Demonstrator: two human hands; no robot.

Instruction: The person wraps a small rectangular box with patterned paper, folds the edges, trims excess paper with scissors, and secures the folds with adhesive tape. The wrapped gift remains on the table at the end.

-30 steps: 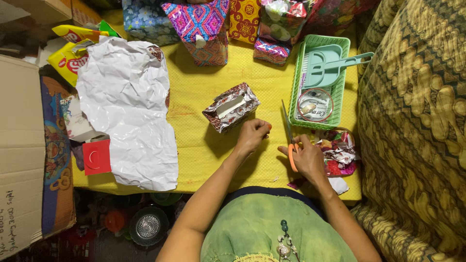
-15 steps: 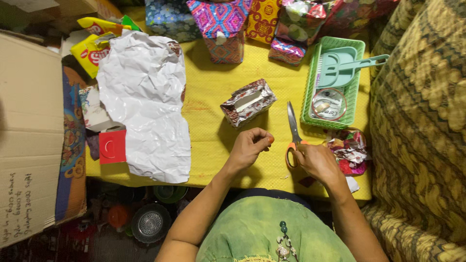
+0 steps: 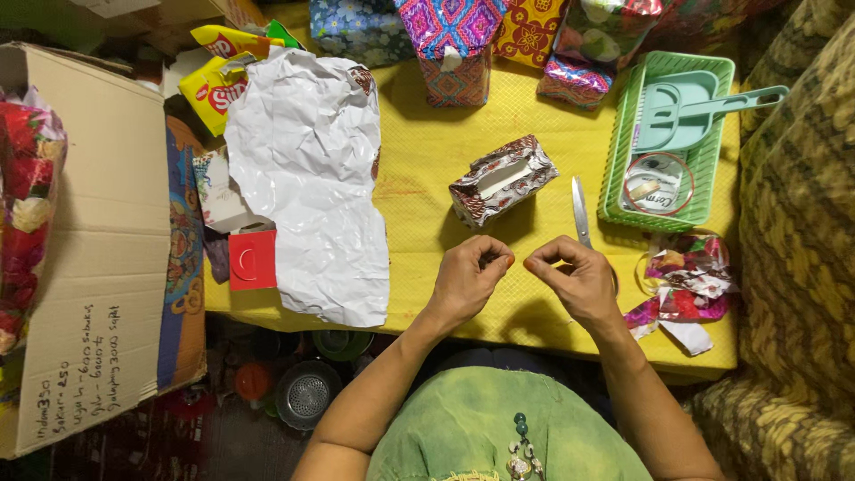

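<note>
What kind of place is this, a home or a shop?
Probably a home gift-wrapping corner: a low yellow table beside a patterned sofa, holding wrapped boxes, a crumpled paper sheet and scissors, with kitchenware on the floor below.

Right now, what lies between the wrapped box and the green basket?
Scissors lie on the yellow cloth between the box and the basket, in the head view.

Patterned wrapped box (image 3: 503,181) mid-table, yellow snack bags (image 3: 218,76) far left, cardboard carton (image 3: 93,258) beside table
</note>
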